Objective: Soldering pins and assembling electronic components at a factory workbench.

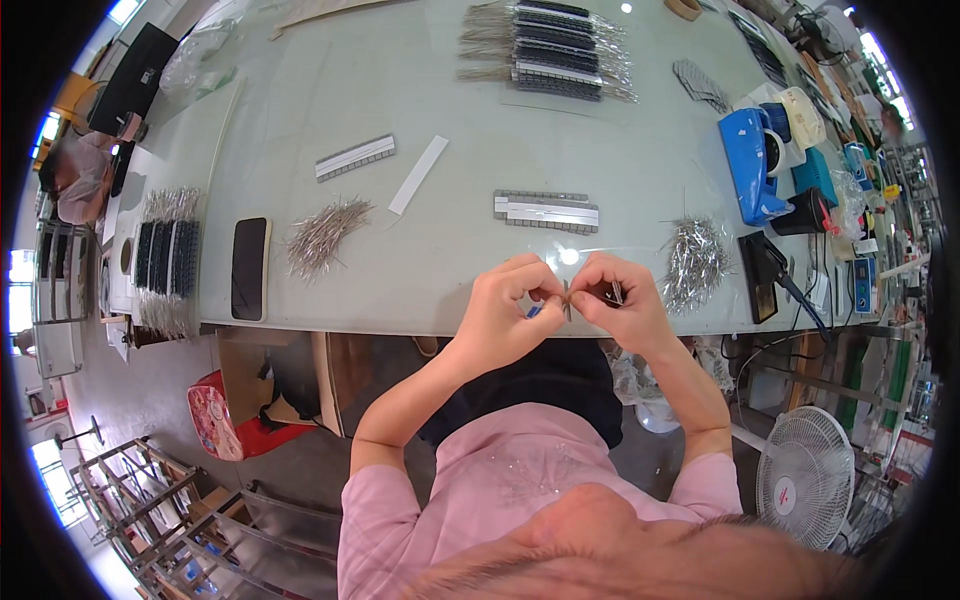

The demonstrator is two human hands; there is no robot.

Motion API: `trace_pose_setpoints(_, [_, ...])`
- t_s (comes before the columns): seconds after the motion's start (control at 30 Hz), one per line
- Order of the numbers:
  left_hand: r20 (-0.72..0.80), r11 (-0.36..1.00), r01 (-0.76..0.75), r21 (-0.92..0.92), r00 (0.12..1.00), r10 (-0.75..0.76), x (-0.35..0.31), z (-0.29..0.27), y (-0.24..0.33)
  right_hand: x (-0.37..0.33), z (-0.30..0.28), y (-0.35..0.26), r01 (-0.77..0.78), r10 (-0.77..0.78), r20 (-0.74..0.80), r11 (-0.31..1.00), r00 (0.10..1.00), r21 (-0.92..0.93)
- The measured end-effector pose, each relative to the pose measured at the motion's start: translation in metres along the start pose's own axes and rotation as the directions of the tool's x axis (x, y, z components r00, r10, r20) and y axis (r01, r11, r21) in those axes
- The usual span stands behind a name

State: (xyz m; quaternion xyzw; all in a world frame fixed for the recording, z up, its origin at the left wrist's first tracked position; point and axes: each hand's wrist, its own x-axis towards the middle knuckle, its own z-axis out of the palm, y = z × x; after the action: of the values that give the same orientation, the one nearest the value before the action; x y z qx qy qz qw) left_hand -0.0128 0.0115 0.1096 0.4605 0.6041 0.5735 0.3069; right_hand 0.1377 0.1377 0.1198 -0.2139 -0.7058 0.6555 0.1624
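Over the table's near edge my left hand (508,312) and my right hand (630,303) meet, fingertips pinched together around a thin, dark silvery piece (567,300). A bit of blue shows between the fingers of my left hand; its kind is too small to tell. Several thin silvery wire pieces (613,293) stick out from the curled fingers of my right hand. Just beyond my hands lie stacked grey segmented strips (545,212) with a white band. To the right is a loose pile of silvery wires (695,265); another wire pile (326,240) lies left.
A phone (250,270) lies at the left, near a bundle of dark strips with wires (167,255). More wired strips (557,50) lie at the far side. A white strip (418,175), a grey strip (355,158) and a blue tape dispenser (750,165) are also on the table.
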Motion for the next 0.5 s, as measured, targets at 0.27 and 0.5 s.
trace_pose_setpoints(0.27, [0.035, 0.995, 0.041, -0.094, 0.999, -0.038, 0.0009, 0.0010, -0.0057, -0.0016, -0.0009, -0.0017, -0.035, 0.035, 0.007, 0.999, 0.999, 0.020])
trace_pose_setpoints(0.5, [0.048, 0.991, 0.048, -0.122, 0.998, -0.043, 0.0026, 0.0008, -0.0107, -0.0028, -0.0013, -0.0018, -0.017, 0.015, -0.026, 0.999, 1.000, -0.049])
